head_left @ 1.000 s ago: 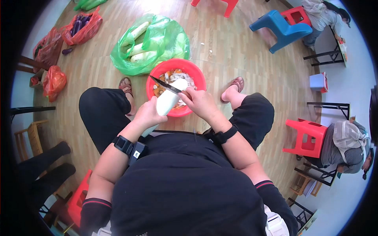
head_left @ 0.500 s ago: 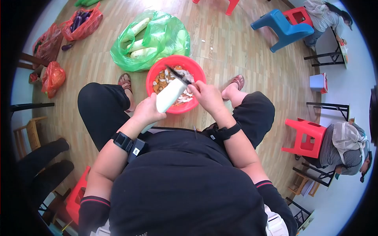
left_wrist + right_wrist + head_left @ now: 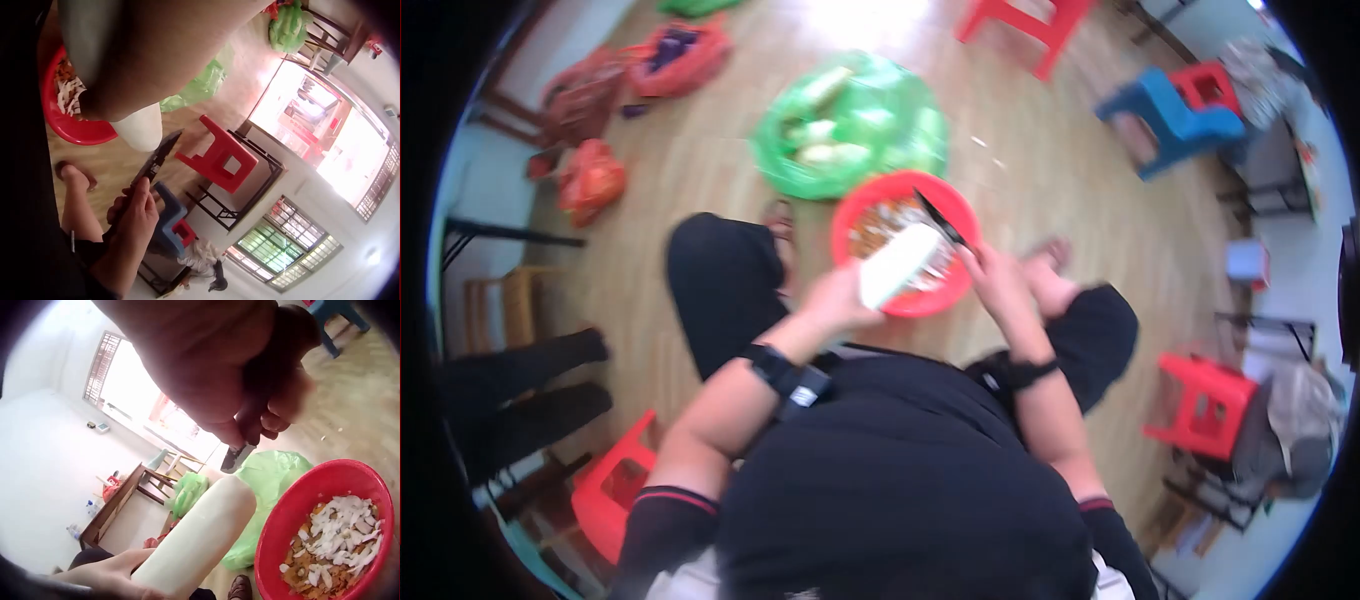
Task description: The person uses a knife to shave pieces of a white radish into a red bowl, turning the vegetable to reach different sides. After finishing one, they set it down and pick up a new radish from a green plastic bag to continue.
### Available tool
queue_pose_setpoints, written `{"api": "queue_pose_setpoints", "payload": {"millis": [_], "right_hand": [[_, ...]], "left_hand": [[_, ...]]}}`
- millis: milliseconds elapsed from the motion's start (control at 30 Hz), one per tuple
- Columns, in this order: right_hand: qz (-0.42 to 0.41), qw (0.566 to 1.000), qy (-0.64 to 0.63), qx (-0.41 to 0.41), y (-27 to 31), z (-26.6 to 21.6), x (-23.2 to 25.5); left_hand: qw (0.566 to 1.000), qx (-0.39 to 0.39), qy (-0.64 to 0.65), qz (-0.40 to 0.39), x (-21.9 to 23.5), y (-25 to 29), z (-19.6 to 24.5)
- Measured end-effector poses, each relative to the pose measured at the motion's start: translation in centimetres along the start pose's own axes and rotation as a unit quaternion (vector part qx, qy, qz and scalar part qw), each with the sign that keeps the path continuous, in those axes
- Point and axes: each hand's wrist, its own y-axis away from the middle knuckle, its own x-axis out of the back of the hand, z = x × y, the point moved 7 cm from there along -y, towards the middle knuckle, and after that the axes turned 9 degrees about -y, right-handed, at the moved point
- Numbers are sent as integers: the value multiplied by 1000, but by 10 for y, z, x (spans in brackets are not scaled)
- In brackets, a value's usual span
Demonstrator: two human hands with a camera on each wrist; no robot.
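Note:
A peeled white radish point(image 3: 897, 265) is in my left hand point(image 3: 837, 300), tilted with its far end over the red basin point(image 3: 842, 235). In the right wrist view the radish point(image 3: 203, 534) looks smooth and white, and its lower end is hidden by the hand. My right hand point(image 3: 1000, 283) grips a knife point(image 3: 940, 217) by its handle, the dark blade pointing forward and left just past the radish's far end. White and orange-brown peelings point(image 3: 340, 534) lie inside the basin. In the left wrist view the knife blade point(image 3: 161, 153) stands close beside the radish's tip.
Past the basin lies a green plastic bag point(image 3: 785, 165) with more white radishes. Red bags point(image 3: 592, 180) stand at the far left. Red stools point(image 3: 1200, 415) and a blue stool point(image 3: 1175, 120) stand around. My feet flank the basin.
The knife has gone from lying across the radish to beyond its far end. The head view has swung, so everything sits further right in it. Both grips stay the same.

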Motion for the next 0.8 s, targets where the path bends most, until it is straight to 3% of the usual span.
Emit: {"api": "queue_pose_setpoints", "payload": {"millis": [33,67,233,433,567,633,800], "right_hand": [[-26,998,-50,1,3,-14,-1],[-46,999,-19,5,5,-23,-5],[-39,999,-18,31,11,-35,-10],[-11,999,44,-16,-6,28,-4],[12,999,43,19,-15,65,-18],[-35,998,-22,-40,-24,97,-41],[-115,976,-144,-117,-20,99,-54]], "left_hand": [[998,50,-9,-39,2,2,-1],[997,69,-5,-40,-2,1,-8],[997,50,-49,-44,-4,2,-1],[996,61,-34,-60,-4,3,1],[996,75,1,-49,-3,0,-1],[994,85,25,-58,-5,-3,-4],[992,101,62,-46,-11,-10,-12]]}}
